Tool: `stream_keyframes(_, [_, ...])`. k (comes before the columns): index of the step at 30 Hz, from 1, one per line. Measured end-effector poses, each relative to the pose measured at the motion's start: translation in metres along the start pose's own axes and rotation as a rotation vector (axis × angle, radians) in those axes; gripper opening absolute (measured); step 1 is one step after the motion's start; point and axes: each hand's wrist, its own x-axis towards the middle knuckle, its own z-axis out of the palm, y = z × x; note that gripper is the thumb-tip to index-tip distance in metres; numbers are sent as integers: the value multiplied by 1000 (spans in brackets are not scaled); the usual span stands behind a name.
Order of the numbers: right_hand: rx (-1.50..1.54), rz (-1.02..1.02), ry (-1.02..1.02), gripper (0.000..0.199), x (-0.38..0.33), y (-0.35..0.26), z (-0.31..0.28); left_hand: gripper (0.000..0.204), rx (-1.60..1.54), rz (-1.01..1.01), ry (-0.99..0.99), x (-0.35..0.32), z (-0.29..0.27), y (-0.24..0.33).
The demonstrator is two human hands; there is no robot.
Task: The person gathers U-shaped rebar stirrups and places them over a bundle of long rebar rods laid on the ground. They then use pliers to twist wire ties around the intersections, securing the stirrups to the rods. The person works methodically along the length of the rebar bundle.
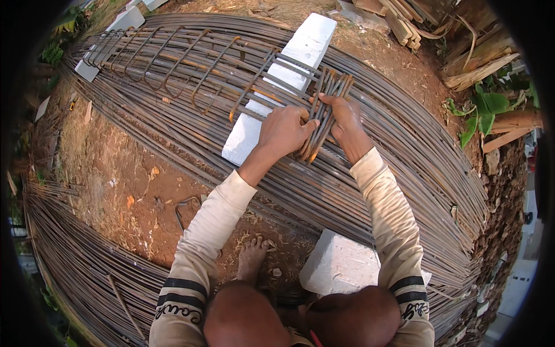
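Observation:
A tight bunch of rusty steel stirrups (330, 87) is gathered around the near right end of a long rebar cage (199, 63). My left hand (286, 132) is closed at the bunch's left side, with its thumb against the rods. From the right, my right hand (344, 118) grips the same bunch, its thumb on top. My fingertips are partly hidden behind the bars. Farther left, more stirrups stand spaced apart along the cage. Under the cage, beside my left hand, lies a long white block (245, 136).
Many long rebars (399, 156) lie in a wide heap beneath the cage. A second white block (126, 22) supports the cage's far left end. Another white block (341, 266) sits near my knees. More rebars (75, 248) lie at lower left, and scrap wood (399, 23) at top right.

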Motion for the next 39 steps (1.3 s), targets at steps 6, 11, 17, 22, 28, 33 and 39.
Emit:
stream_keyframes(6, [-76,3,4,20,-10,-10,-3,39,11,117,155,4,10,-19])
stream_keyframes(11, [-56,-7,53,24,-2,-18,-25,30,46,166,215,3,16,-8])
stream_keyframes(17, [-104,2,52,27,-12,-19,-42,24,142,134,235,-1,15,-16])
stream_keyframes(22, [-213,-36,56,23,-11,-27,-60,23,153,120,271,0,13,-18])
stream_keyframes(28, [-184,-83,96,18,-22,-24,-54,23,134,59,253,-13,5,-26])
stream_keyframes(33, [-202,-88,47,18,-14,-22,-66,28,10,-115,615,-37,-39,-63])
stream_keyframes(39, [-398,-140,19,19,-5,-24,-61,38,-428,-209,564,-60,-36,-130])
